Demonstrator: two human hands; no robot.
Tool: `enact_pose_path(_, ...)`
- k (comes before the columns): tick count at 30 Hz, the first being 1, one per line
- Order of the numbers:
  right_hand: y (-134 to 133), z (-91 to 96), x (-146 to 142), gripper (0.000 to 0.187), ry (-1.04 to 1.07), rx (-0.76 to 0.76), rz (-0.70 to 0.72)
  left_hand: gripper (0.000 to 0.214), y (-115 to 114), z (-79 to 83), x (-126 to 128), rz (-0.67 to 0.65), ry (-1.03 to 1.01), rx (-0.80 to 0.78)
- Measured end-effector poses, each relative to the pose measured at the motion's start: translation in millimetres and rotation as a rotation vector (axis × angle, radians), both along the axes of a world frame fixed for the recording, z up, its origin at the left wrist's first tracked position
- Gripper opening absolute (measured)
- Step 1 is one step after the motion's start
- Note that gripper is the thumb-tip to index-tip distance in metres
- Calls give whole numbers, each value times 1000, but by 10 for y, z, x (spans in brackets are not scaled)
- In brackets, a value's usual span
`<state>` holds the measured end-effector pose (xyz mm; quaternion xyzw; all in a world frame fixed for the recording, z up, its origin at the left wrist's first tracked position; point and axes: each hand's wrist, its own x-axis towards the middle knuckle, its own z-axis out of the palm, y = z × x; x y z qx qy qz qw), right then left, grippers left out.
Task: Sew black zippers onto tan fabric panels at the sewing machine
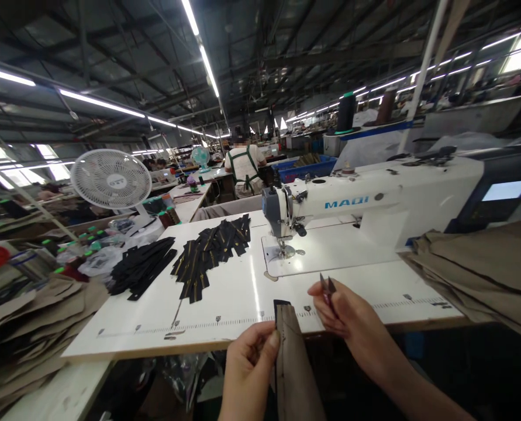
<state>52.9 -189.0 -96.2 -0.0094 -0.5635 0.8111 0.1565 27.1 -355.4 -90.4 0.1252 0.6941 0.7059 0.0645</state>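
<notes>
My left hand (255, 358) pinches the left edge of a brown fabric piece (293, 362), which hangs over the table's front edge. A dark strip (282, 303) shows at the top and left side of that fabric. To the right, my right hand (341, 307) is closed around a pair of thread snips (328, 287), with both pointed blades sticking up, slightly apart. The snips are clear of the fabric. Beyond my hands stands a white sewing machine (383, 199), its needle and presser foot (285, 250) over the metal plate.
Zippers with yellow teeth (210, 251) and black strips (141, 266) lie on the white table (234, 292). Brown fabric stacks lie at left (36, 327) and right (483, 269). A white fan (111, 179) stands behind at left. A person (244, 166) sits farther back.
</notes>
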Motion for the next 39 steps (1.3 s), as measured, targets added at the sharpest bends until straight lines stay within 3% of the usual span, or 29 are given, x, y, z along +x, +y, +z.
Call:
enact_pose_path(2, -26, 2, 41, 36, -4, 342, -60, 31, 3, 3, 10, -15, 13, 19)
enact_pose_path(4, -81, 14, 67, 22, 36, 591, -93, 27, 12, -3, 28, -14, 35, 25)
enact_pose_path(6, -130, 40, 69, 12, 115, 727, -117, 26, 20, -31, 45, -9, 49, 13)
enact_pose_path(10, -195, 120, 73, 15, 285, 840, -84, 29, 22, -136, 29, -3, 72, -31)
enact_pose_path(12, -228, 174, 117, 18, 388, 841, 10, 30, 16, -171, -14, 14, 84, -50)
enact_pose_path(16, -203, 281, 259, 22, 424, 803, 516, 31, -20, -119, -111, -10, 59, -82)
enact_pose_path(17, -164, 296, 286, 23, 385, 827, 577, 31, -32, -88, -125, -19, 55, -86)
enact_pose_path(18, -116, 303, 305, 22, 332, 874, 554, 31, -43, -57, -134, -26, 51, -88)
enact_pose_path(20, -19, 290, 315, 12, 240, 1014, 284, 32, -55, 0, -136, -22, 37, -78)
enact_pose_path(22, 42, 245, 302, 23, 233, 1160, -23, 32, -51, 40, -124, -23, 18, -54)
enact_pose_path(24, 47, 185, 283, 34, 319, 1298, -179, 31, -36, 66, -107, -34, -9, -31)
enact_pose_path(29, -59, 81, 254, 34, 436, 1521, -323, 31, 0, 110, -74, -57, -59, 16)
enact_pose_path(33, -98, 85, 239, 31, 491, 1527, -419, 33, -1, 122, -55, -43, -81, 21)
enact_pose_path(39, -101, 128, 263, 30, 494, 1526, -402, 37, -5, 107, -42, -29, -104, 7)
